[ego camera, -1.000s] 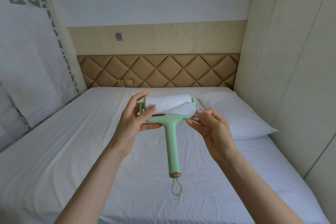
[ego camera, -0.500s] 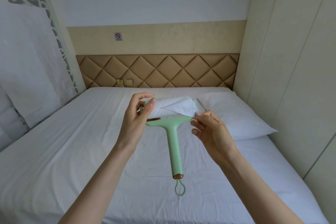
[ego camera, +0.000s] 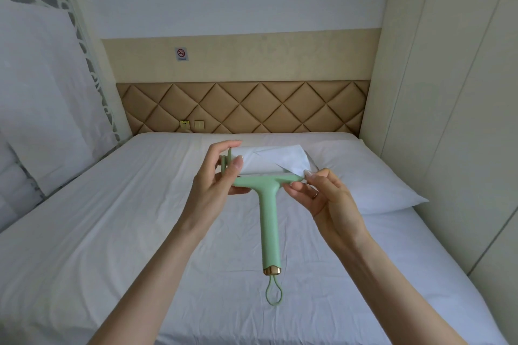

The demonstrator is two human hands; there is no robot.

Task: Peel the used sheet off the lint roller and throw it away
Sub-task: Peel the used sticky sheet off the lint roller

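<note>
White-sheeted bed (ego camera: 112, 232) lies below both hands. Left hand (ego camera: 215, 185) clamps the mint-green plastic lint roller (ego camera: 269, 204) at its left end, steadying it; right hand (ego camera: 322, 196) pinches the white sheet's (ego camera: 283, 158) lifted corner, evidently for peeling.

A no-smoking sign (ego camera: 182, 54) — red circle, slashed cigarette — on the beige wall band (ego camera: 280, 56); its small print unreadable.

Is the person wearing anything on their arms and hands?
Both arms are bare, with no sleeves in view. The right hand has a thin ring on one finger. The left hand shows no jewellery. The fingernails are longish and look pale and polished.
</note>
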